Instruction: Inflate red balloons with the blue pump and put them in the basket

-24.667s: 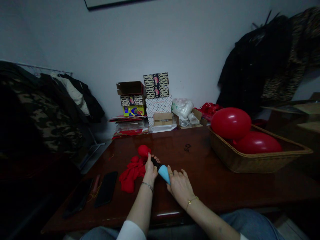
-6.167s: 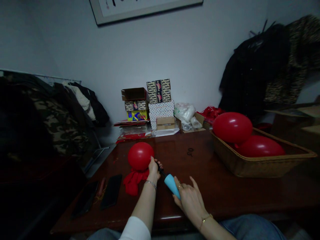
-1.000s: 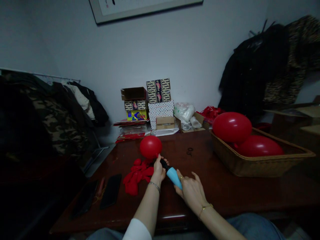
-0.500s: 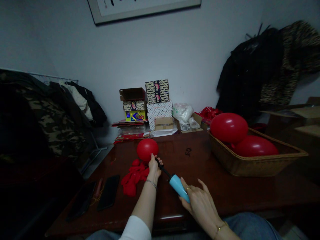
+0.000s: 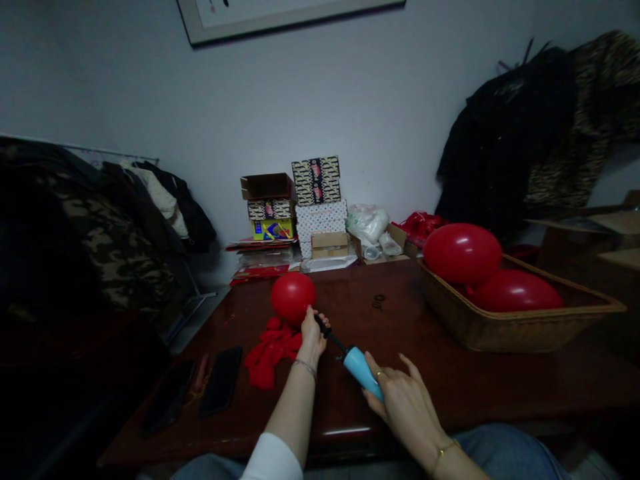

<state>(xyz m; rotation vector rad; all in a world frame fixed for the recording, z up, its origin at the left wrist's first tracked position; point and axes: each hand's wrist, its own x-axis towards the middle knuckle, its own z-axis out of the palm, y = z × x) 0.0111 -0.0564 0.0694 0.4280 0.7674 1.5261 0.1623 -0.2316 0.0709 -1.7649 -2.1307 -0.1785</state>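
Note:
My left hand (image 5: 313, 328) is closed at the neck of a partly inflated red balloon (image 5: 293, 298), where it meets the black nozzle end of a hand balloon pump (image 5: 363, 373). The pump has a light blue barrel and a black shaft. My right hand (image 5: 405, 403) grips the blue barrel, with some fingers stretched out past it. Left of my left wrist lies a pile of uninflated red balloons (image 5: 270, 353) on the table. The exact joint between balloon and nozzle is hidden by my left fingers.
A wicker basket (image 5: 520, 333) with two inflated red balloons (image 5: 463, 253) stands at right on the dark wooden table (image 5: 400, 313). Two dark phone-like slabs (image 5: 220, 381) lie at left. Small black rings (image 5: 379, 302) lie mid-table. Stacked boxes (image 5: 320, 227) stand along the wall.
The balloon at my left hand looks slightly larger. Both hands keep their hold on balloon and pump, and the whole view has shifted slightly.

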